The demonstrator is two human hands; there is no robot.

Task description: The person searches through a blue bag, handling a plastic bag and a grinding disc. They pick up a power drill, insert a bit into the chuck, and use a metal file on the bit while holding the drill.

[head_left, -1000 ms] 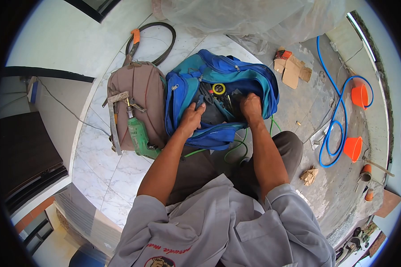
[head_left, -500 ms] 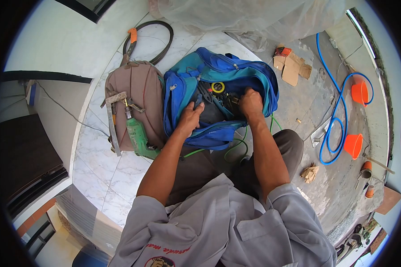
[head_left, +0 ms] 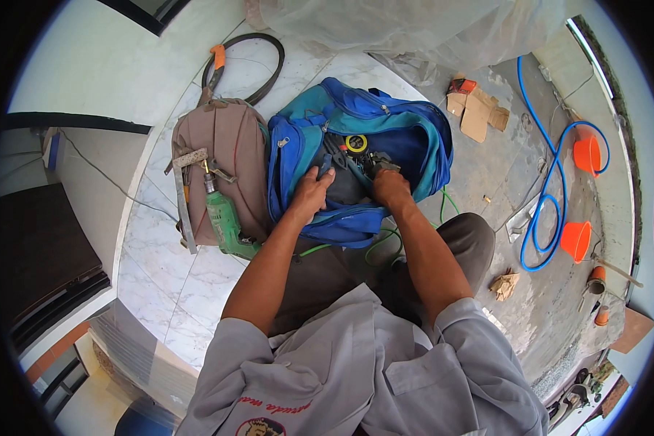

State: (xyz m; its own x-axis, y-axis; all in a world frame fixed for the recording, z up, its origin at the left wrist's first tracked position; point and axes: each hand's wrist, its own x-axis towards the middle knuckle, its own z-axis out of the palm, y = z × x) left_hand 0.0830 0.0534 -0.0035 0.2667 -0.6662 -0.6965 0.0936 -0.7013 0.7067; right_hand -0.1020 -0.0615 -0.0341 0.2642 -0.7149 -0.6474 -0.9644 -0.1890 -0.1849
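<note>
A: What is lying on the tiled floor?

B: A blue tool bag is sitting open in front of the crouching person. Just to its left a brown bag is lying flat, carrying a green drill and a metal square. A blue hose is curling well off to the right, near two orange buckets.

A: And the hands?

B: The left hand is gripping the bag's near edge, fingers curled over the fabric and holding the opening apart. The right hand is reaching inside, fingers closed around a dark tool; which tool it is I cannot tell.

A: Anything else in there?

B: A yellow tape measure is sitting just beyond the right fingers, not touching them, among more dark tools.
</note>
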